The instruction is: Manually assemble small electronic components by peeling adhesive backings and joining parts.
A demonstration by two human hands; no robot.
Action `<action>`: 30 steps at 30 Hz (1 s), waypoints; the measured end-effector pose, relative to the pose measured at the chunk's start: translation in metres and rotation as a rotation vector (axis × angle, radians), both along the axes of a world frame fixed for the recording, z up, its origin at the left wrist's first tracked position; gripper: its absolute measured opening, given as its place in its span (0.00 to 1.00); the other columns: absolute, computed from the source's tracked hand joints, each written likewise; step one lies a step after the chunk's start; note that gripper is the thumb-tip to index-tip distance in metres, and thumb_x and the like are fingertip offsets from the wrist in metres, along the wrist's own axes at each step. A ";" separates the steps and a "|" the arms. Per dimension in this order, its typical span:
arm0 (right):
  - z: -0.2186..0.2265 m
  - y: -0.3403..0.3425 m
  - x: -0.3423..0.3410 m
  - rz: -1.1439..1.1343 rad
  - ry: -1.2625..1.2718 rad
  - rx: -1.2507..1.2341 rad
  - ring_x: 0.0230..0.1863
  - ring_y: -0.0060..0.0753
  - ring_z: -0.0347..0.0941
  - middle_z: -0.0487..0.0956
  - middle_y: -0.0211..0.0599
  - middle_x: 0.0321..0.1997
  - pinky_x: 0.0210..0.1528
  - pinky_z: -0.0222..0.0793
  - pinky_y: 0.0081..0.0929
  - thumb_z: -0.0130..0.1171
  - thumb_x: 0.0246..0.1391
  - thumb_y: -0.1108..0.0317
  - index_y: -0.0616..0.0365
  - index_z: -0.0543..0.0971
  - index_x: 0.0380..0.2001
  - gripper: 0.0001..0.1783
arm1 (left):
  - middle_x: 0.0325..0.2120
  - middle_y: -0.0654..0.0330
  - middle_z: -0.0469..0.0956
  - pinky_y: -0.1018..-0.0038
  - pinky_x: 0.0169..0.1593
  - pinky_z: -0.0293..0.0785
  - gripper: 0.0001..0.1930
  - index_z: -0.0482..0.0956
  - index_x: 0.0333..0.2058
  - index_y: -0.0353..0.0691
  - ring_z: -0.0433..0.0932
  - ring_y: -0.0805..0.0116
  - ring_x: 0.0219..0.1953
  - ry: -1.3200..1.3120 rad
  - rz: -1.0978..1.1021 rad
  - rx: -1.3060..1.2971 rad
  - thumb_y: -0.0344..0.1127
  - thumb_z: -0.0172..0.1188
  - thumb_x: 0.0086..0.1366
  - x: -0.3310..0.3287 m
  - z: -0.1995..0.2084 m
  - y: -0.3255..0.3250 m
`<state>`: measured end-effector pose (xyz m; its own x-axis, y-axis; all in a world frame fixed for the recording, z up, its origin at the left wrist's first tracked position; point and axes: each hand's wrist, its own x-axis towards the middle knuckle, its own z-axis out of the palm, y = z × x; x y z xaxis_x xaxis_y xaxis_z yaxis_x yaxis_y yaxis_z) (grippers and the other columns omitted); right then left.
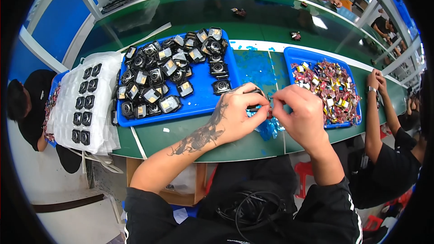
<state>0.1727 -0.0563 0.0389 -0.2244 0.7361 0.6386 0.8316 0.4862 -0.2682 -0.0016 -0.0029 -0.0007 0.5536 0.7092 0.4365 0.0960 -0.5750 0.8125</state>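
My left hand (246, 114), its forearm tattooed, is closed around a small black watch case (256, 92), mostly hidden by the fingers. Beside it, my right hand (299, 112) has thumb and forefinger pinched together. A tiny dark reddish part (270, 110) shows between the two hands' fingertips; I cannot tell whether the right fingers grip it. Left of my hands, a blue tray (203, 106) holds many black watch cases (156, 76), some with pale inner faces up. To the right, another blue tray (296, 54) is heaped with small red, yellow and white electronic parts (332, 91).
Blue film scraps (255, 70) lie on the green bench (203, 147) around my hands. White moulded trays (68, 108) with rows of black cases are stacked at left. Beyond a white rail, loose parts (295, 35) sit on a green belt (199, 18). Other people work left, right and opposite.
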 end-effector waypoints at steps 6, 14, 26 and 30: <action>-0.005 0.014 0.023 -0.278 -0.194 -0.174 0.24 0.41 0.74 0.75 0.35 0.22 0.25 0.69 0.36 0.64 0.42 0.75 0.59 0.74 0.21 0.07 | 0.29 0.59 0.77 0.75 0.35 0.72 0.05 0.82 0.31 0.37 0.77 0.68 0.30 -0.074 -0.047 -0.159 0.30 0.62 0.57 0.003 0.003 0.001; -0.018 0.000 0.015 0.317 0.874 -0.501 0.37 0.23 0.75 0.77 0.37 0.41 0.32 0.73 0.20 0.59 0.53 0.78 0.65 0.78 0.43 0.12 | 0.34 0.59 0.78 0.79 0.38 0.70 0.05 0.81 0.33 0.30 0.75 0.75 0.36 -0.198 -0.324 -0.548 0.26 0.59 0.62 -0.005 0.008 0.005; -0.027 -0.002 0.006 0.302 0.887 -0.487 0.43 0.26 0.75 0.77 0.40 0.41 0.40 0.74 0.21 0.55 0.55 0.80 0.66 0.79 0.41 0.10 | 0.34 0.57 0.80 0.78 0.42 0.72 0.06 0.81 0.34 0.30 0.77 0.73 0.38 -0.241 -0.411 -0.692 0.28 0.59 0.62 -0.009 0.012 0.006; -0.046 0.002 0.013 0.556 1.040 -0.414 0.38 0.25 0.74 0.76 0.39 0.39 0.40 0.73 0.21 0.58 0.54 0.79 0.66 0.79 0.40 0.10 | 0.34 0.58 0.80 0.80 0.40 0.71 0.06 0.81 0.33 0.30 0.77 0.75 0.37 -0.240 -0.504 -0.735 0.29 0.60 0.62 -0.009 0.013 0.009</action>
<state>0.1853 -0.0539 -0.0076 -0.0973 0.8911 0.4432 -0.1572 0.4259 -0.8910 -0.0103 0.0060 0.0118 0.8251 0.5531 0.1153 -0.2441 0.1650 0.9556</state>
